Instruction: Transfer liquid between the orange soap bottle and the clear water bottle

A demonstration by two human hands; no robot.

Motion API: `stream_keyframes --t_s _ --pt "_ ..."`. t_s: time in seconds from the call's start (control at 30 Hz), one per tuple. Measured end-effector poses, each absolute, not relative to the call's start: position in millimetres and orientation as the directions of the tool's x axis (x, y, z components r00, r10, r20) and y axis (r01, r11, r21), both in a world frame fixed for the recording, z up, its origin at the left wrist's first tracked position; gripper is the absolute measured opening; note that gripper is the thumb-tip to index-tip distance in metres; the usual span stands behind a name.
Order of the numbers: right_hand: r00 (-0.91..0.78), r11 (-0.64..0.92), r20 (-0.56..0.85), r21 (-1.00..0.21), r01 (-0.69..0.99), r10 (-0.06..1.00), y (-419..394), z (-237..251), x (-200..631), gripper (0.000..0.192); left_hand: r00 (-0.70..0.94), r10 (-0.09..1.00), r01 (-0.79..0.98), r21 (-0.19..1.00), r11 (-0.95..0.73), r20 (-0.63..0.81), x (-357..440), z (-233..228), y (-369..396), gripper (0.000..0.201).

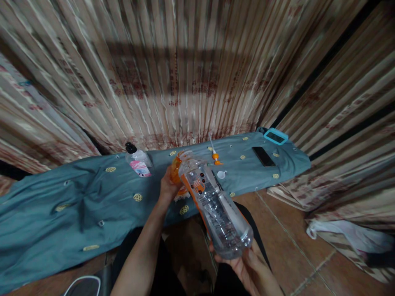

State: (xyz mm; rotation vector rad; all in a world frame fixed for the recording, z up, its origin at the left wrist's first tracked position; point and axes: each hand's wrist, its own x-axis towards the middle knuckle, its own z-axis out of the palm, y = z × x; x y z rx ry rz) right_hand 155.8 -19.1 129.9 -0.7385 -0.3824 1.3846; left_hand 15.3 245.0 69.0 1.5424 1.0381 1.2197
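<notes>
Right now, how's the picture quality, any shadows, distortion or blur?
Head view: dim, warm light; a broad shadow band crosses the curtain; wide-angle distortion fans its stripes outward and bows the blue cloth; the clear bottle in the right hand catches soft highlights at its base; the left hand and orange item look slightly soft.
</notes>
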Motion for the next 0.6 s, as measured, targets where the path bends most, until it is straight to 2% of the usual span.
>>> stream_keyframes --t_s 0.13,0.33,0.6 --pt "0.146 -0.006 -0.167 -0.68 -0.733 0.975 -17 139 157 0.036 0.2 0.956 0.035 0.974 -0.225 0.214 14 73 245 0.06" --pt "0.197 0.044 -0.143 -0.695 -0.718 0.97 -16 141 156 0.03 0.245 0.955 0.026 0.984 -0.178 0.166 12 80 245 0.07" --pt "0.155 0.005 -0.155 -0.69 -0.724 0.976 -14 146 162 0.025 0.248 0.945 0.069 0.969 -0.238 0.215 6 76 243 0.065"
